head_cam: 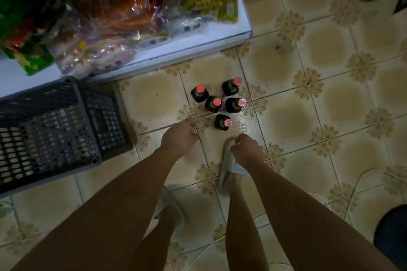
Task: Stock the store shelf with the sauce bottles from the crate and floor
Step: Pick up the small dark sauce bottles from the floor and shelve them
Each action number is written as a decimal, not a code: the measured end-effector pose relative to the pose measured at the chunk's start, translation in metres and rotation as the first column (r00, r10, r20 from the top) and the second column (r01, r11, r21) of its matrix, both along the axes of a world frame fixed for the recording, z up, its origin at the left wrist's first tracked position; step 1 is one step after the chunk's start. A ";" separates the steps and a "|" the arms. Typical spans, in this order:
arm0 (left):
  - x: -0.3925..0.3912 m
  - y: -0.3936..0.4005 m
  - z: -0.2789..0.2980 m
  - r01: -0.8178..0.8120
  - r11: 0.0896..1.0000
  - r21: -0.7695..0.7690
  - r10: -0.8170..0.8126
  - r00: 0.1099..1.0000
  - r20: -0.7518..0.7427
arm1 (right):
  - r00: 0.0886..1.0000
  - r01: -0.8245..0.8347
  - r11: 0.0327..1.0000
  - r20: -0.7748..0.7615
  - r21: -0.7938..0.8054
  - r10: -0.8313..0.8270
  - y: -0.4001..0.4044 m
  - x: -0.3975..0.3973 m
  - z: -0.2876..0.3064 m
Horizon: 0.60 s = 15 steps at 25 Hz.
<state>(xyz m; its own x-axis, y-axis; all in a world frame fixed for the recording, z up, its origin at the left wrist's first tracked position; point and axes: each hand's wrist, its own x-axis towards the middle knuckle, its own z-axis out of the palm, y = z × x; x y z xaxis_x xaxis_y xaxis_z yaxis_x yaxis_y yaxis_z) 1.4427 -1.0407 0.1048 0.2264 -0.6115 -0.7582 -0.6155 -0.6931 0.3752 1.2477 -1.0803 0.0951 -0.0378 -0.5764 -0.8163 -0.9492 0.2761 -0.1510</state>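
Both hands, left (178, 136) and right (246, 147), hang loosely curled and empty; we'd take these heavy, breakable bottles (217, 103) by the neck.

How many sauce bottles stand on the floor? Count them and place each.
5, all upright on the tiled floor: back left, back right, middle, right of it, nearest the hands. None shows in the crate.

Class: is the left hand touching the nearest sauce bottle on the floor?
Apart. The head view shows bare tile between the left hand and the nearest bottle.
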 end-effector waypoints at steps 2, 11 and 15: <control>-0.017 -0.006 -0.037 -0.122 0.992 -0.021 0.121 0.992 -0.044 | 0.999 0.042 0.999 0.016 -0.011 -0.042 -0.015 -0.009 -0.036; -0.067 -0.065 -0.157 -0.407 0.871 -0.276 0.389 0.913 -0.122 | 0.963 0.027 0.989 0.268 -0.147 0.013 -0.029 -0.014 -0.165; -0.074 -0.074 -0.186 -0.381 0.860 -0.339 0.372 0.924 -0.093 | 0.917 0.092 0.958 0.398 -0.273 0.025 -0.026 -0.018 -0.187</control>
